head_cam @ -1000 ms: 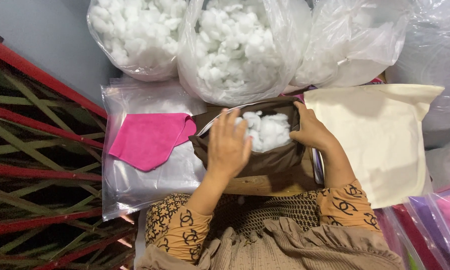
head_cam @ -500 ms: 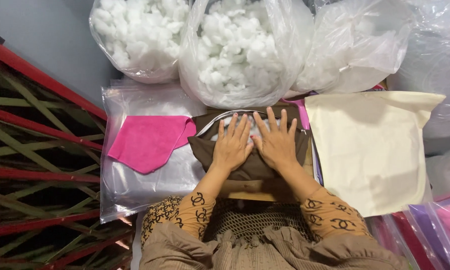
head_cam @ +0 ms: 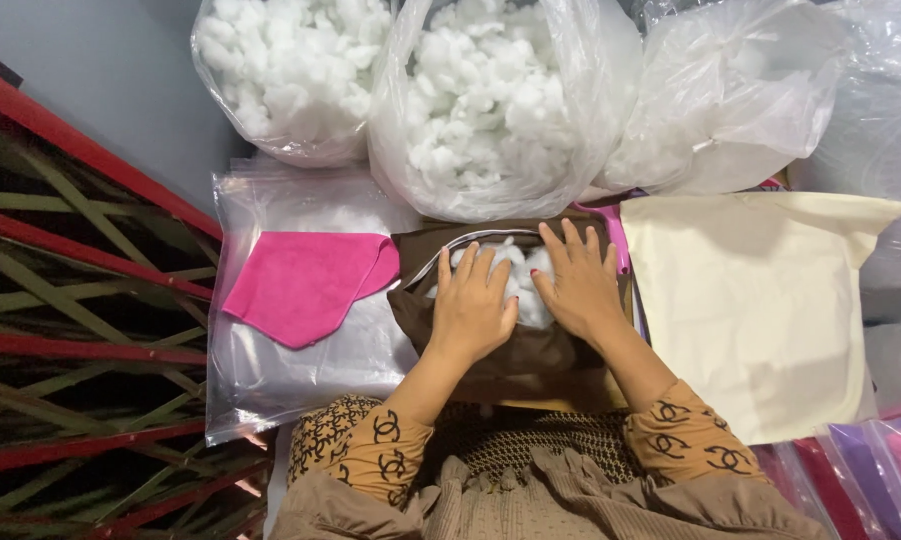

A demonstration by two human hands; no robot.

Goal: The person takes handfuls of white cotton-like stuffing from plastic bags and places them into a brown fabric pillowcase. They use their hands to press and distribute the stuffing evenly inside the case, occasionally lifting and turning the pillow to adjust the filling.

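1. Brown cover (head_cam: 516, 355) lies in the middle of the frame, just in front of the person; its open mouth, edged by a pale zip line, faces the top of the frame; its long side looks to run left to right, though the arms hide part of it.
2. White stuffing (head_cam: 511, 270) shows in the open mouth; both hands lie flat on it, so I judge they are pressing it down to keep it in.
3. Left hand (head_cam: 473, 310) is spread, palm down, fingers pointing up the frame; it holds nothing, it only presses.
4. Right hand (head_cam: 579, 280) is spread too, palm down, just beside the left hand; its fingertips reach the top edge of the cover.
5. Pink cloth (head_cam: 306, 285) lies at the left on a flat clear bag (head_cam: 271, 380); its corner touches the brown cover.
6. Cream cover (head_cam: 761, 300) lies flat at the right, close beside the right hand.
7. Three big clear bags sit along the top; the left bag (head_cam: 281, 70) and the middle bag (head_cam: 501, 100) are full of white fluff, near enough to reach; the right bag (head_cam: 731, 90) looks almost empty.
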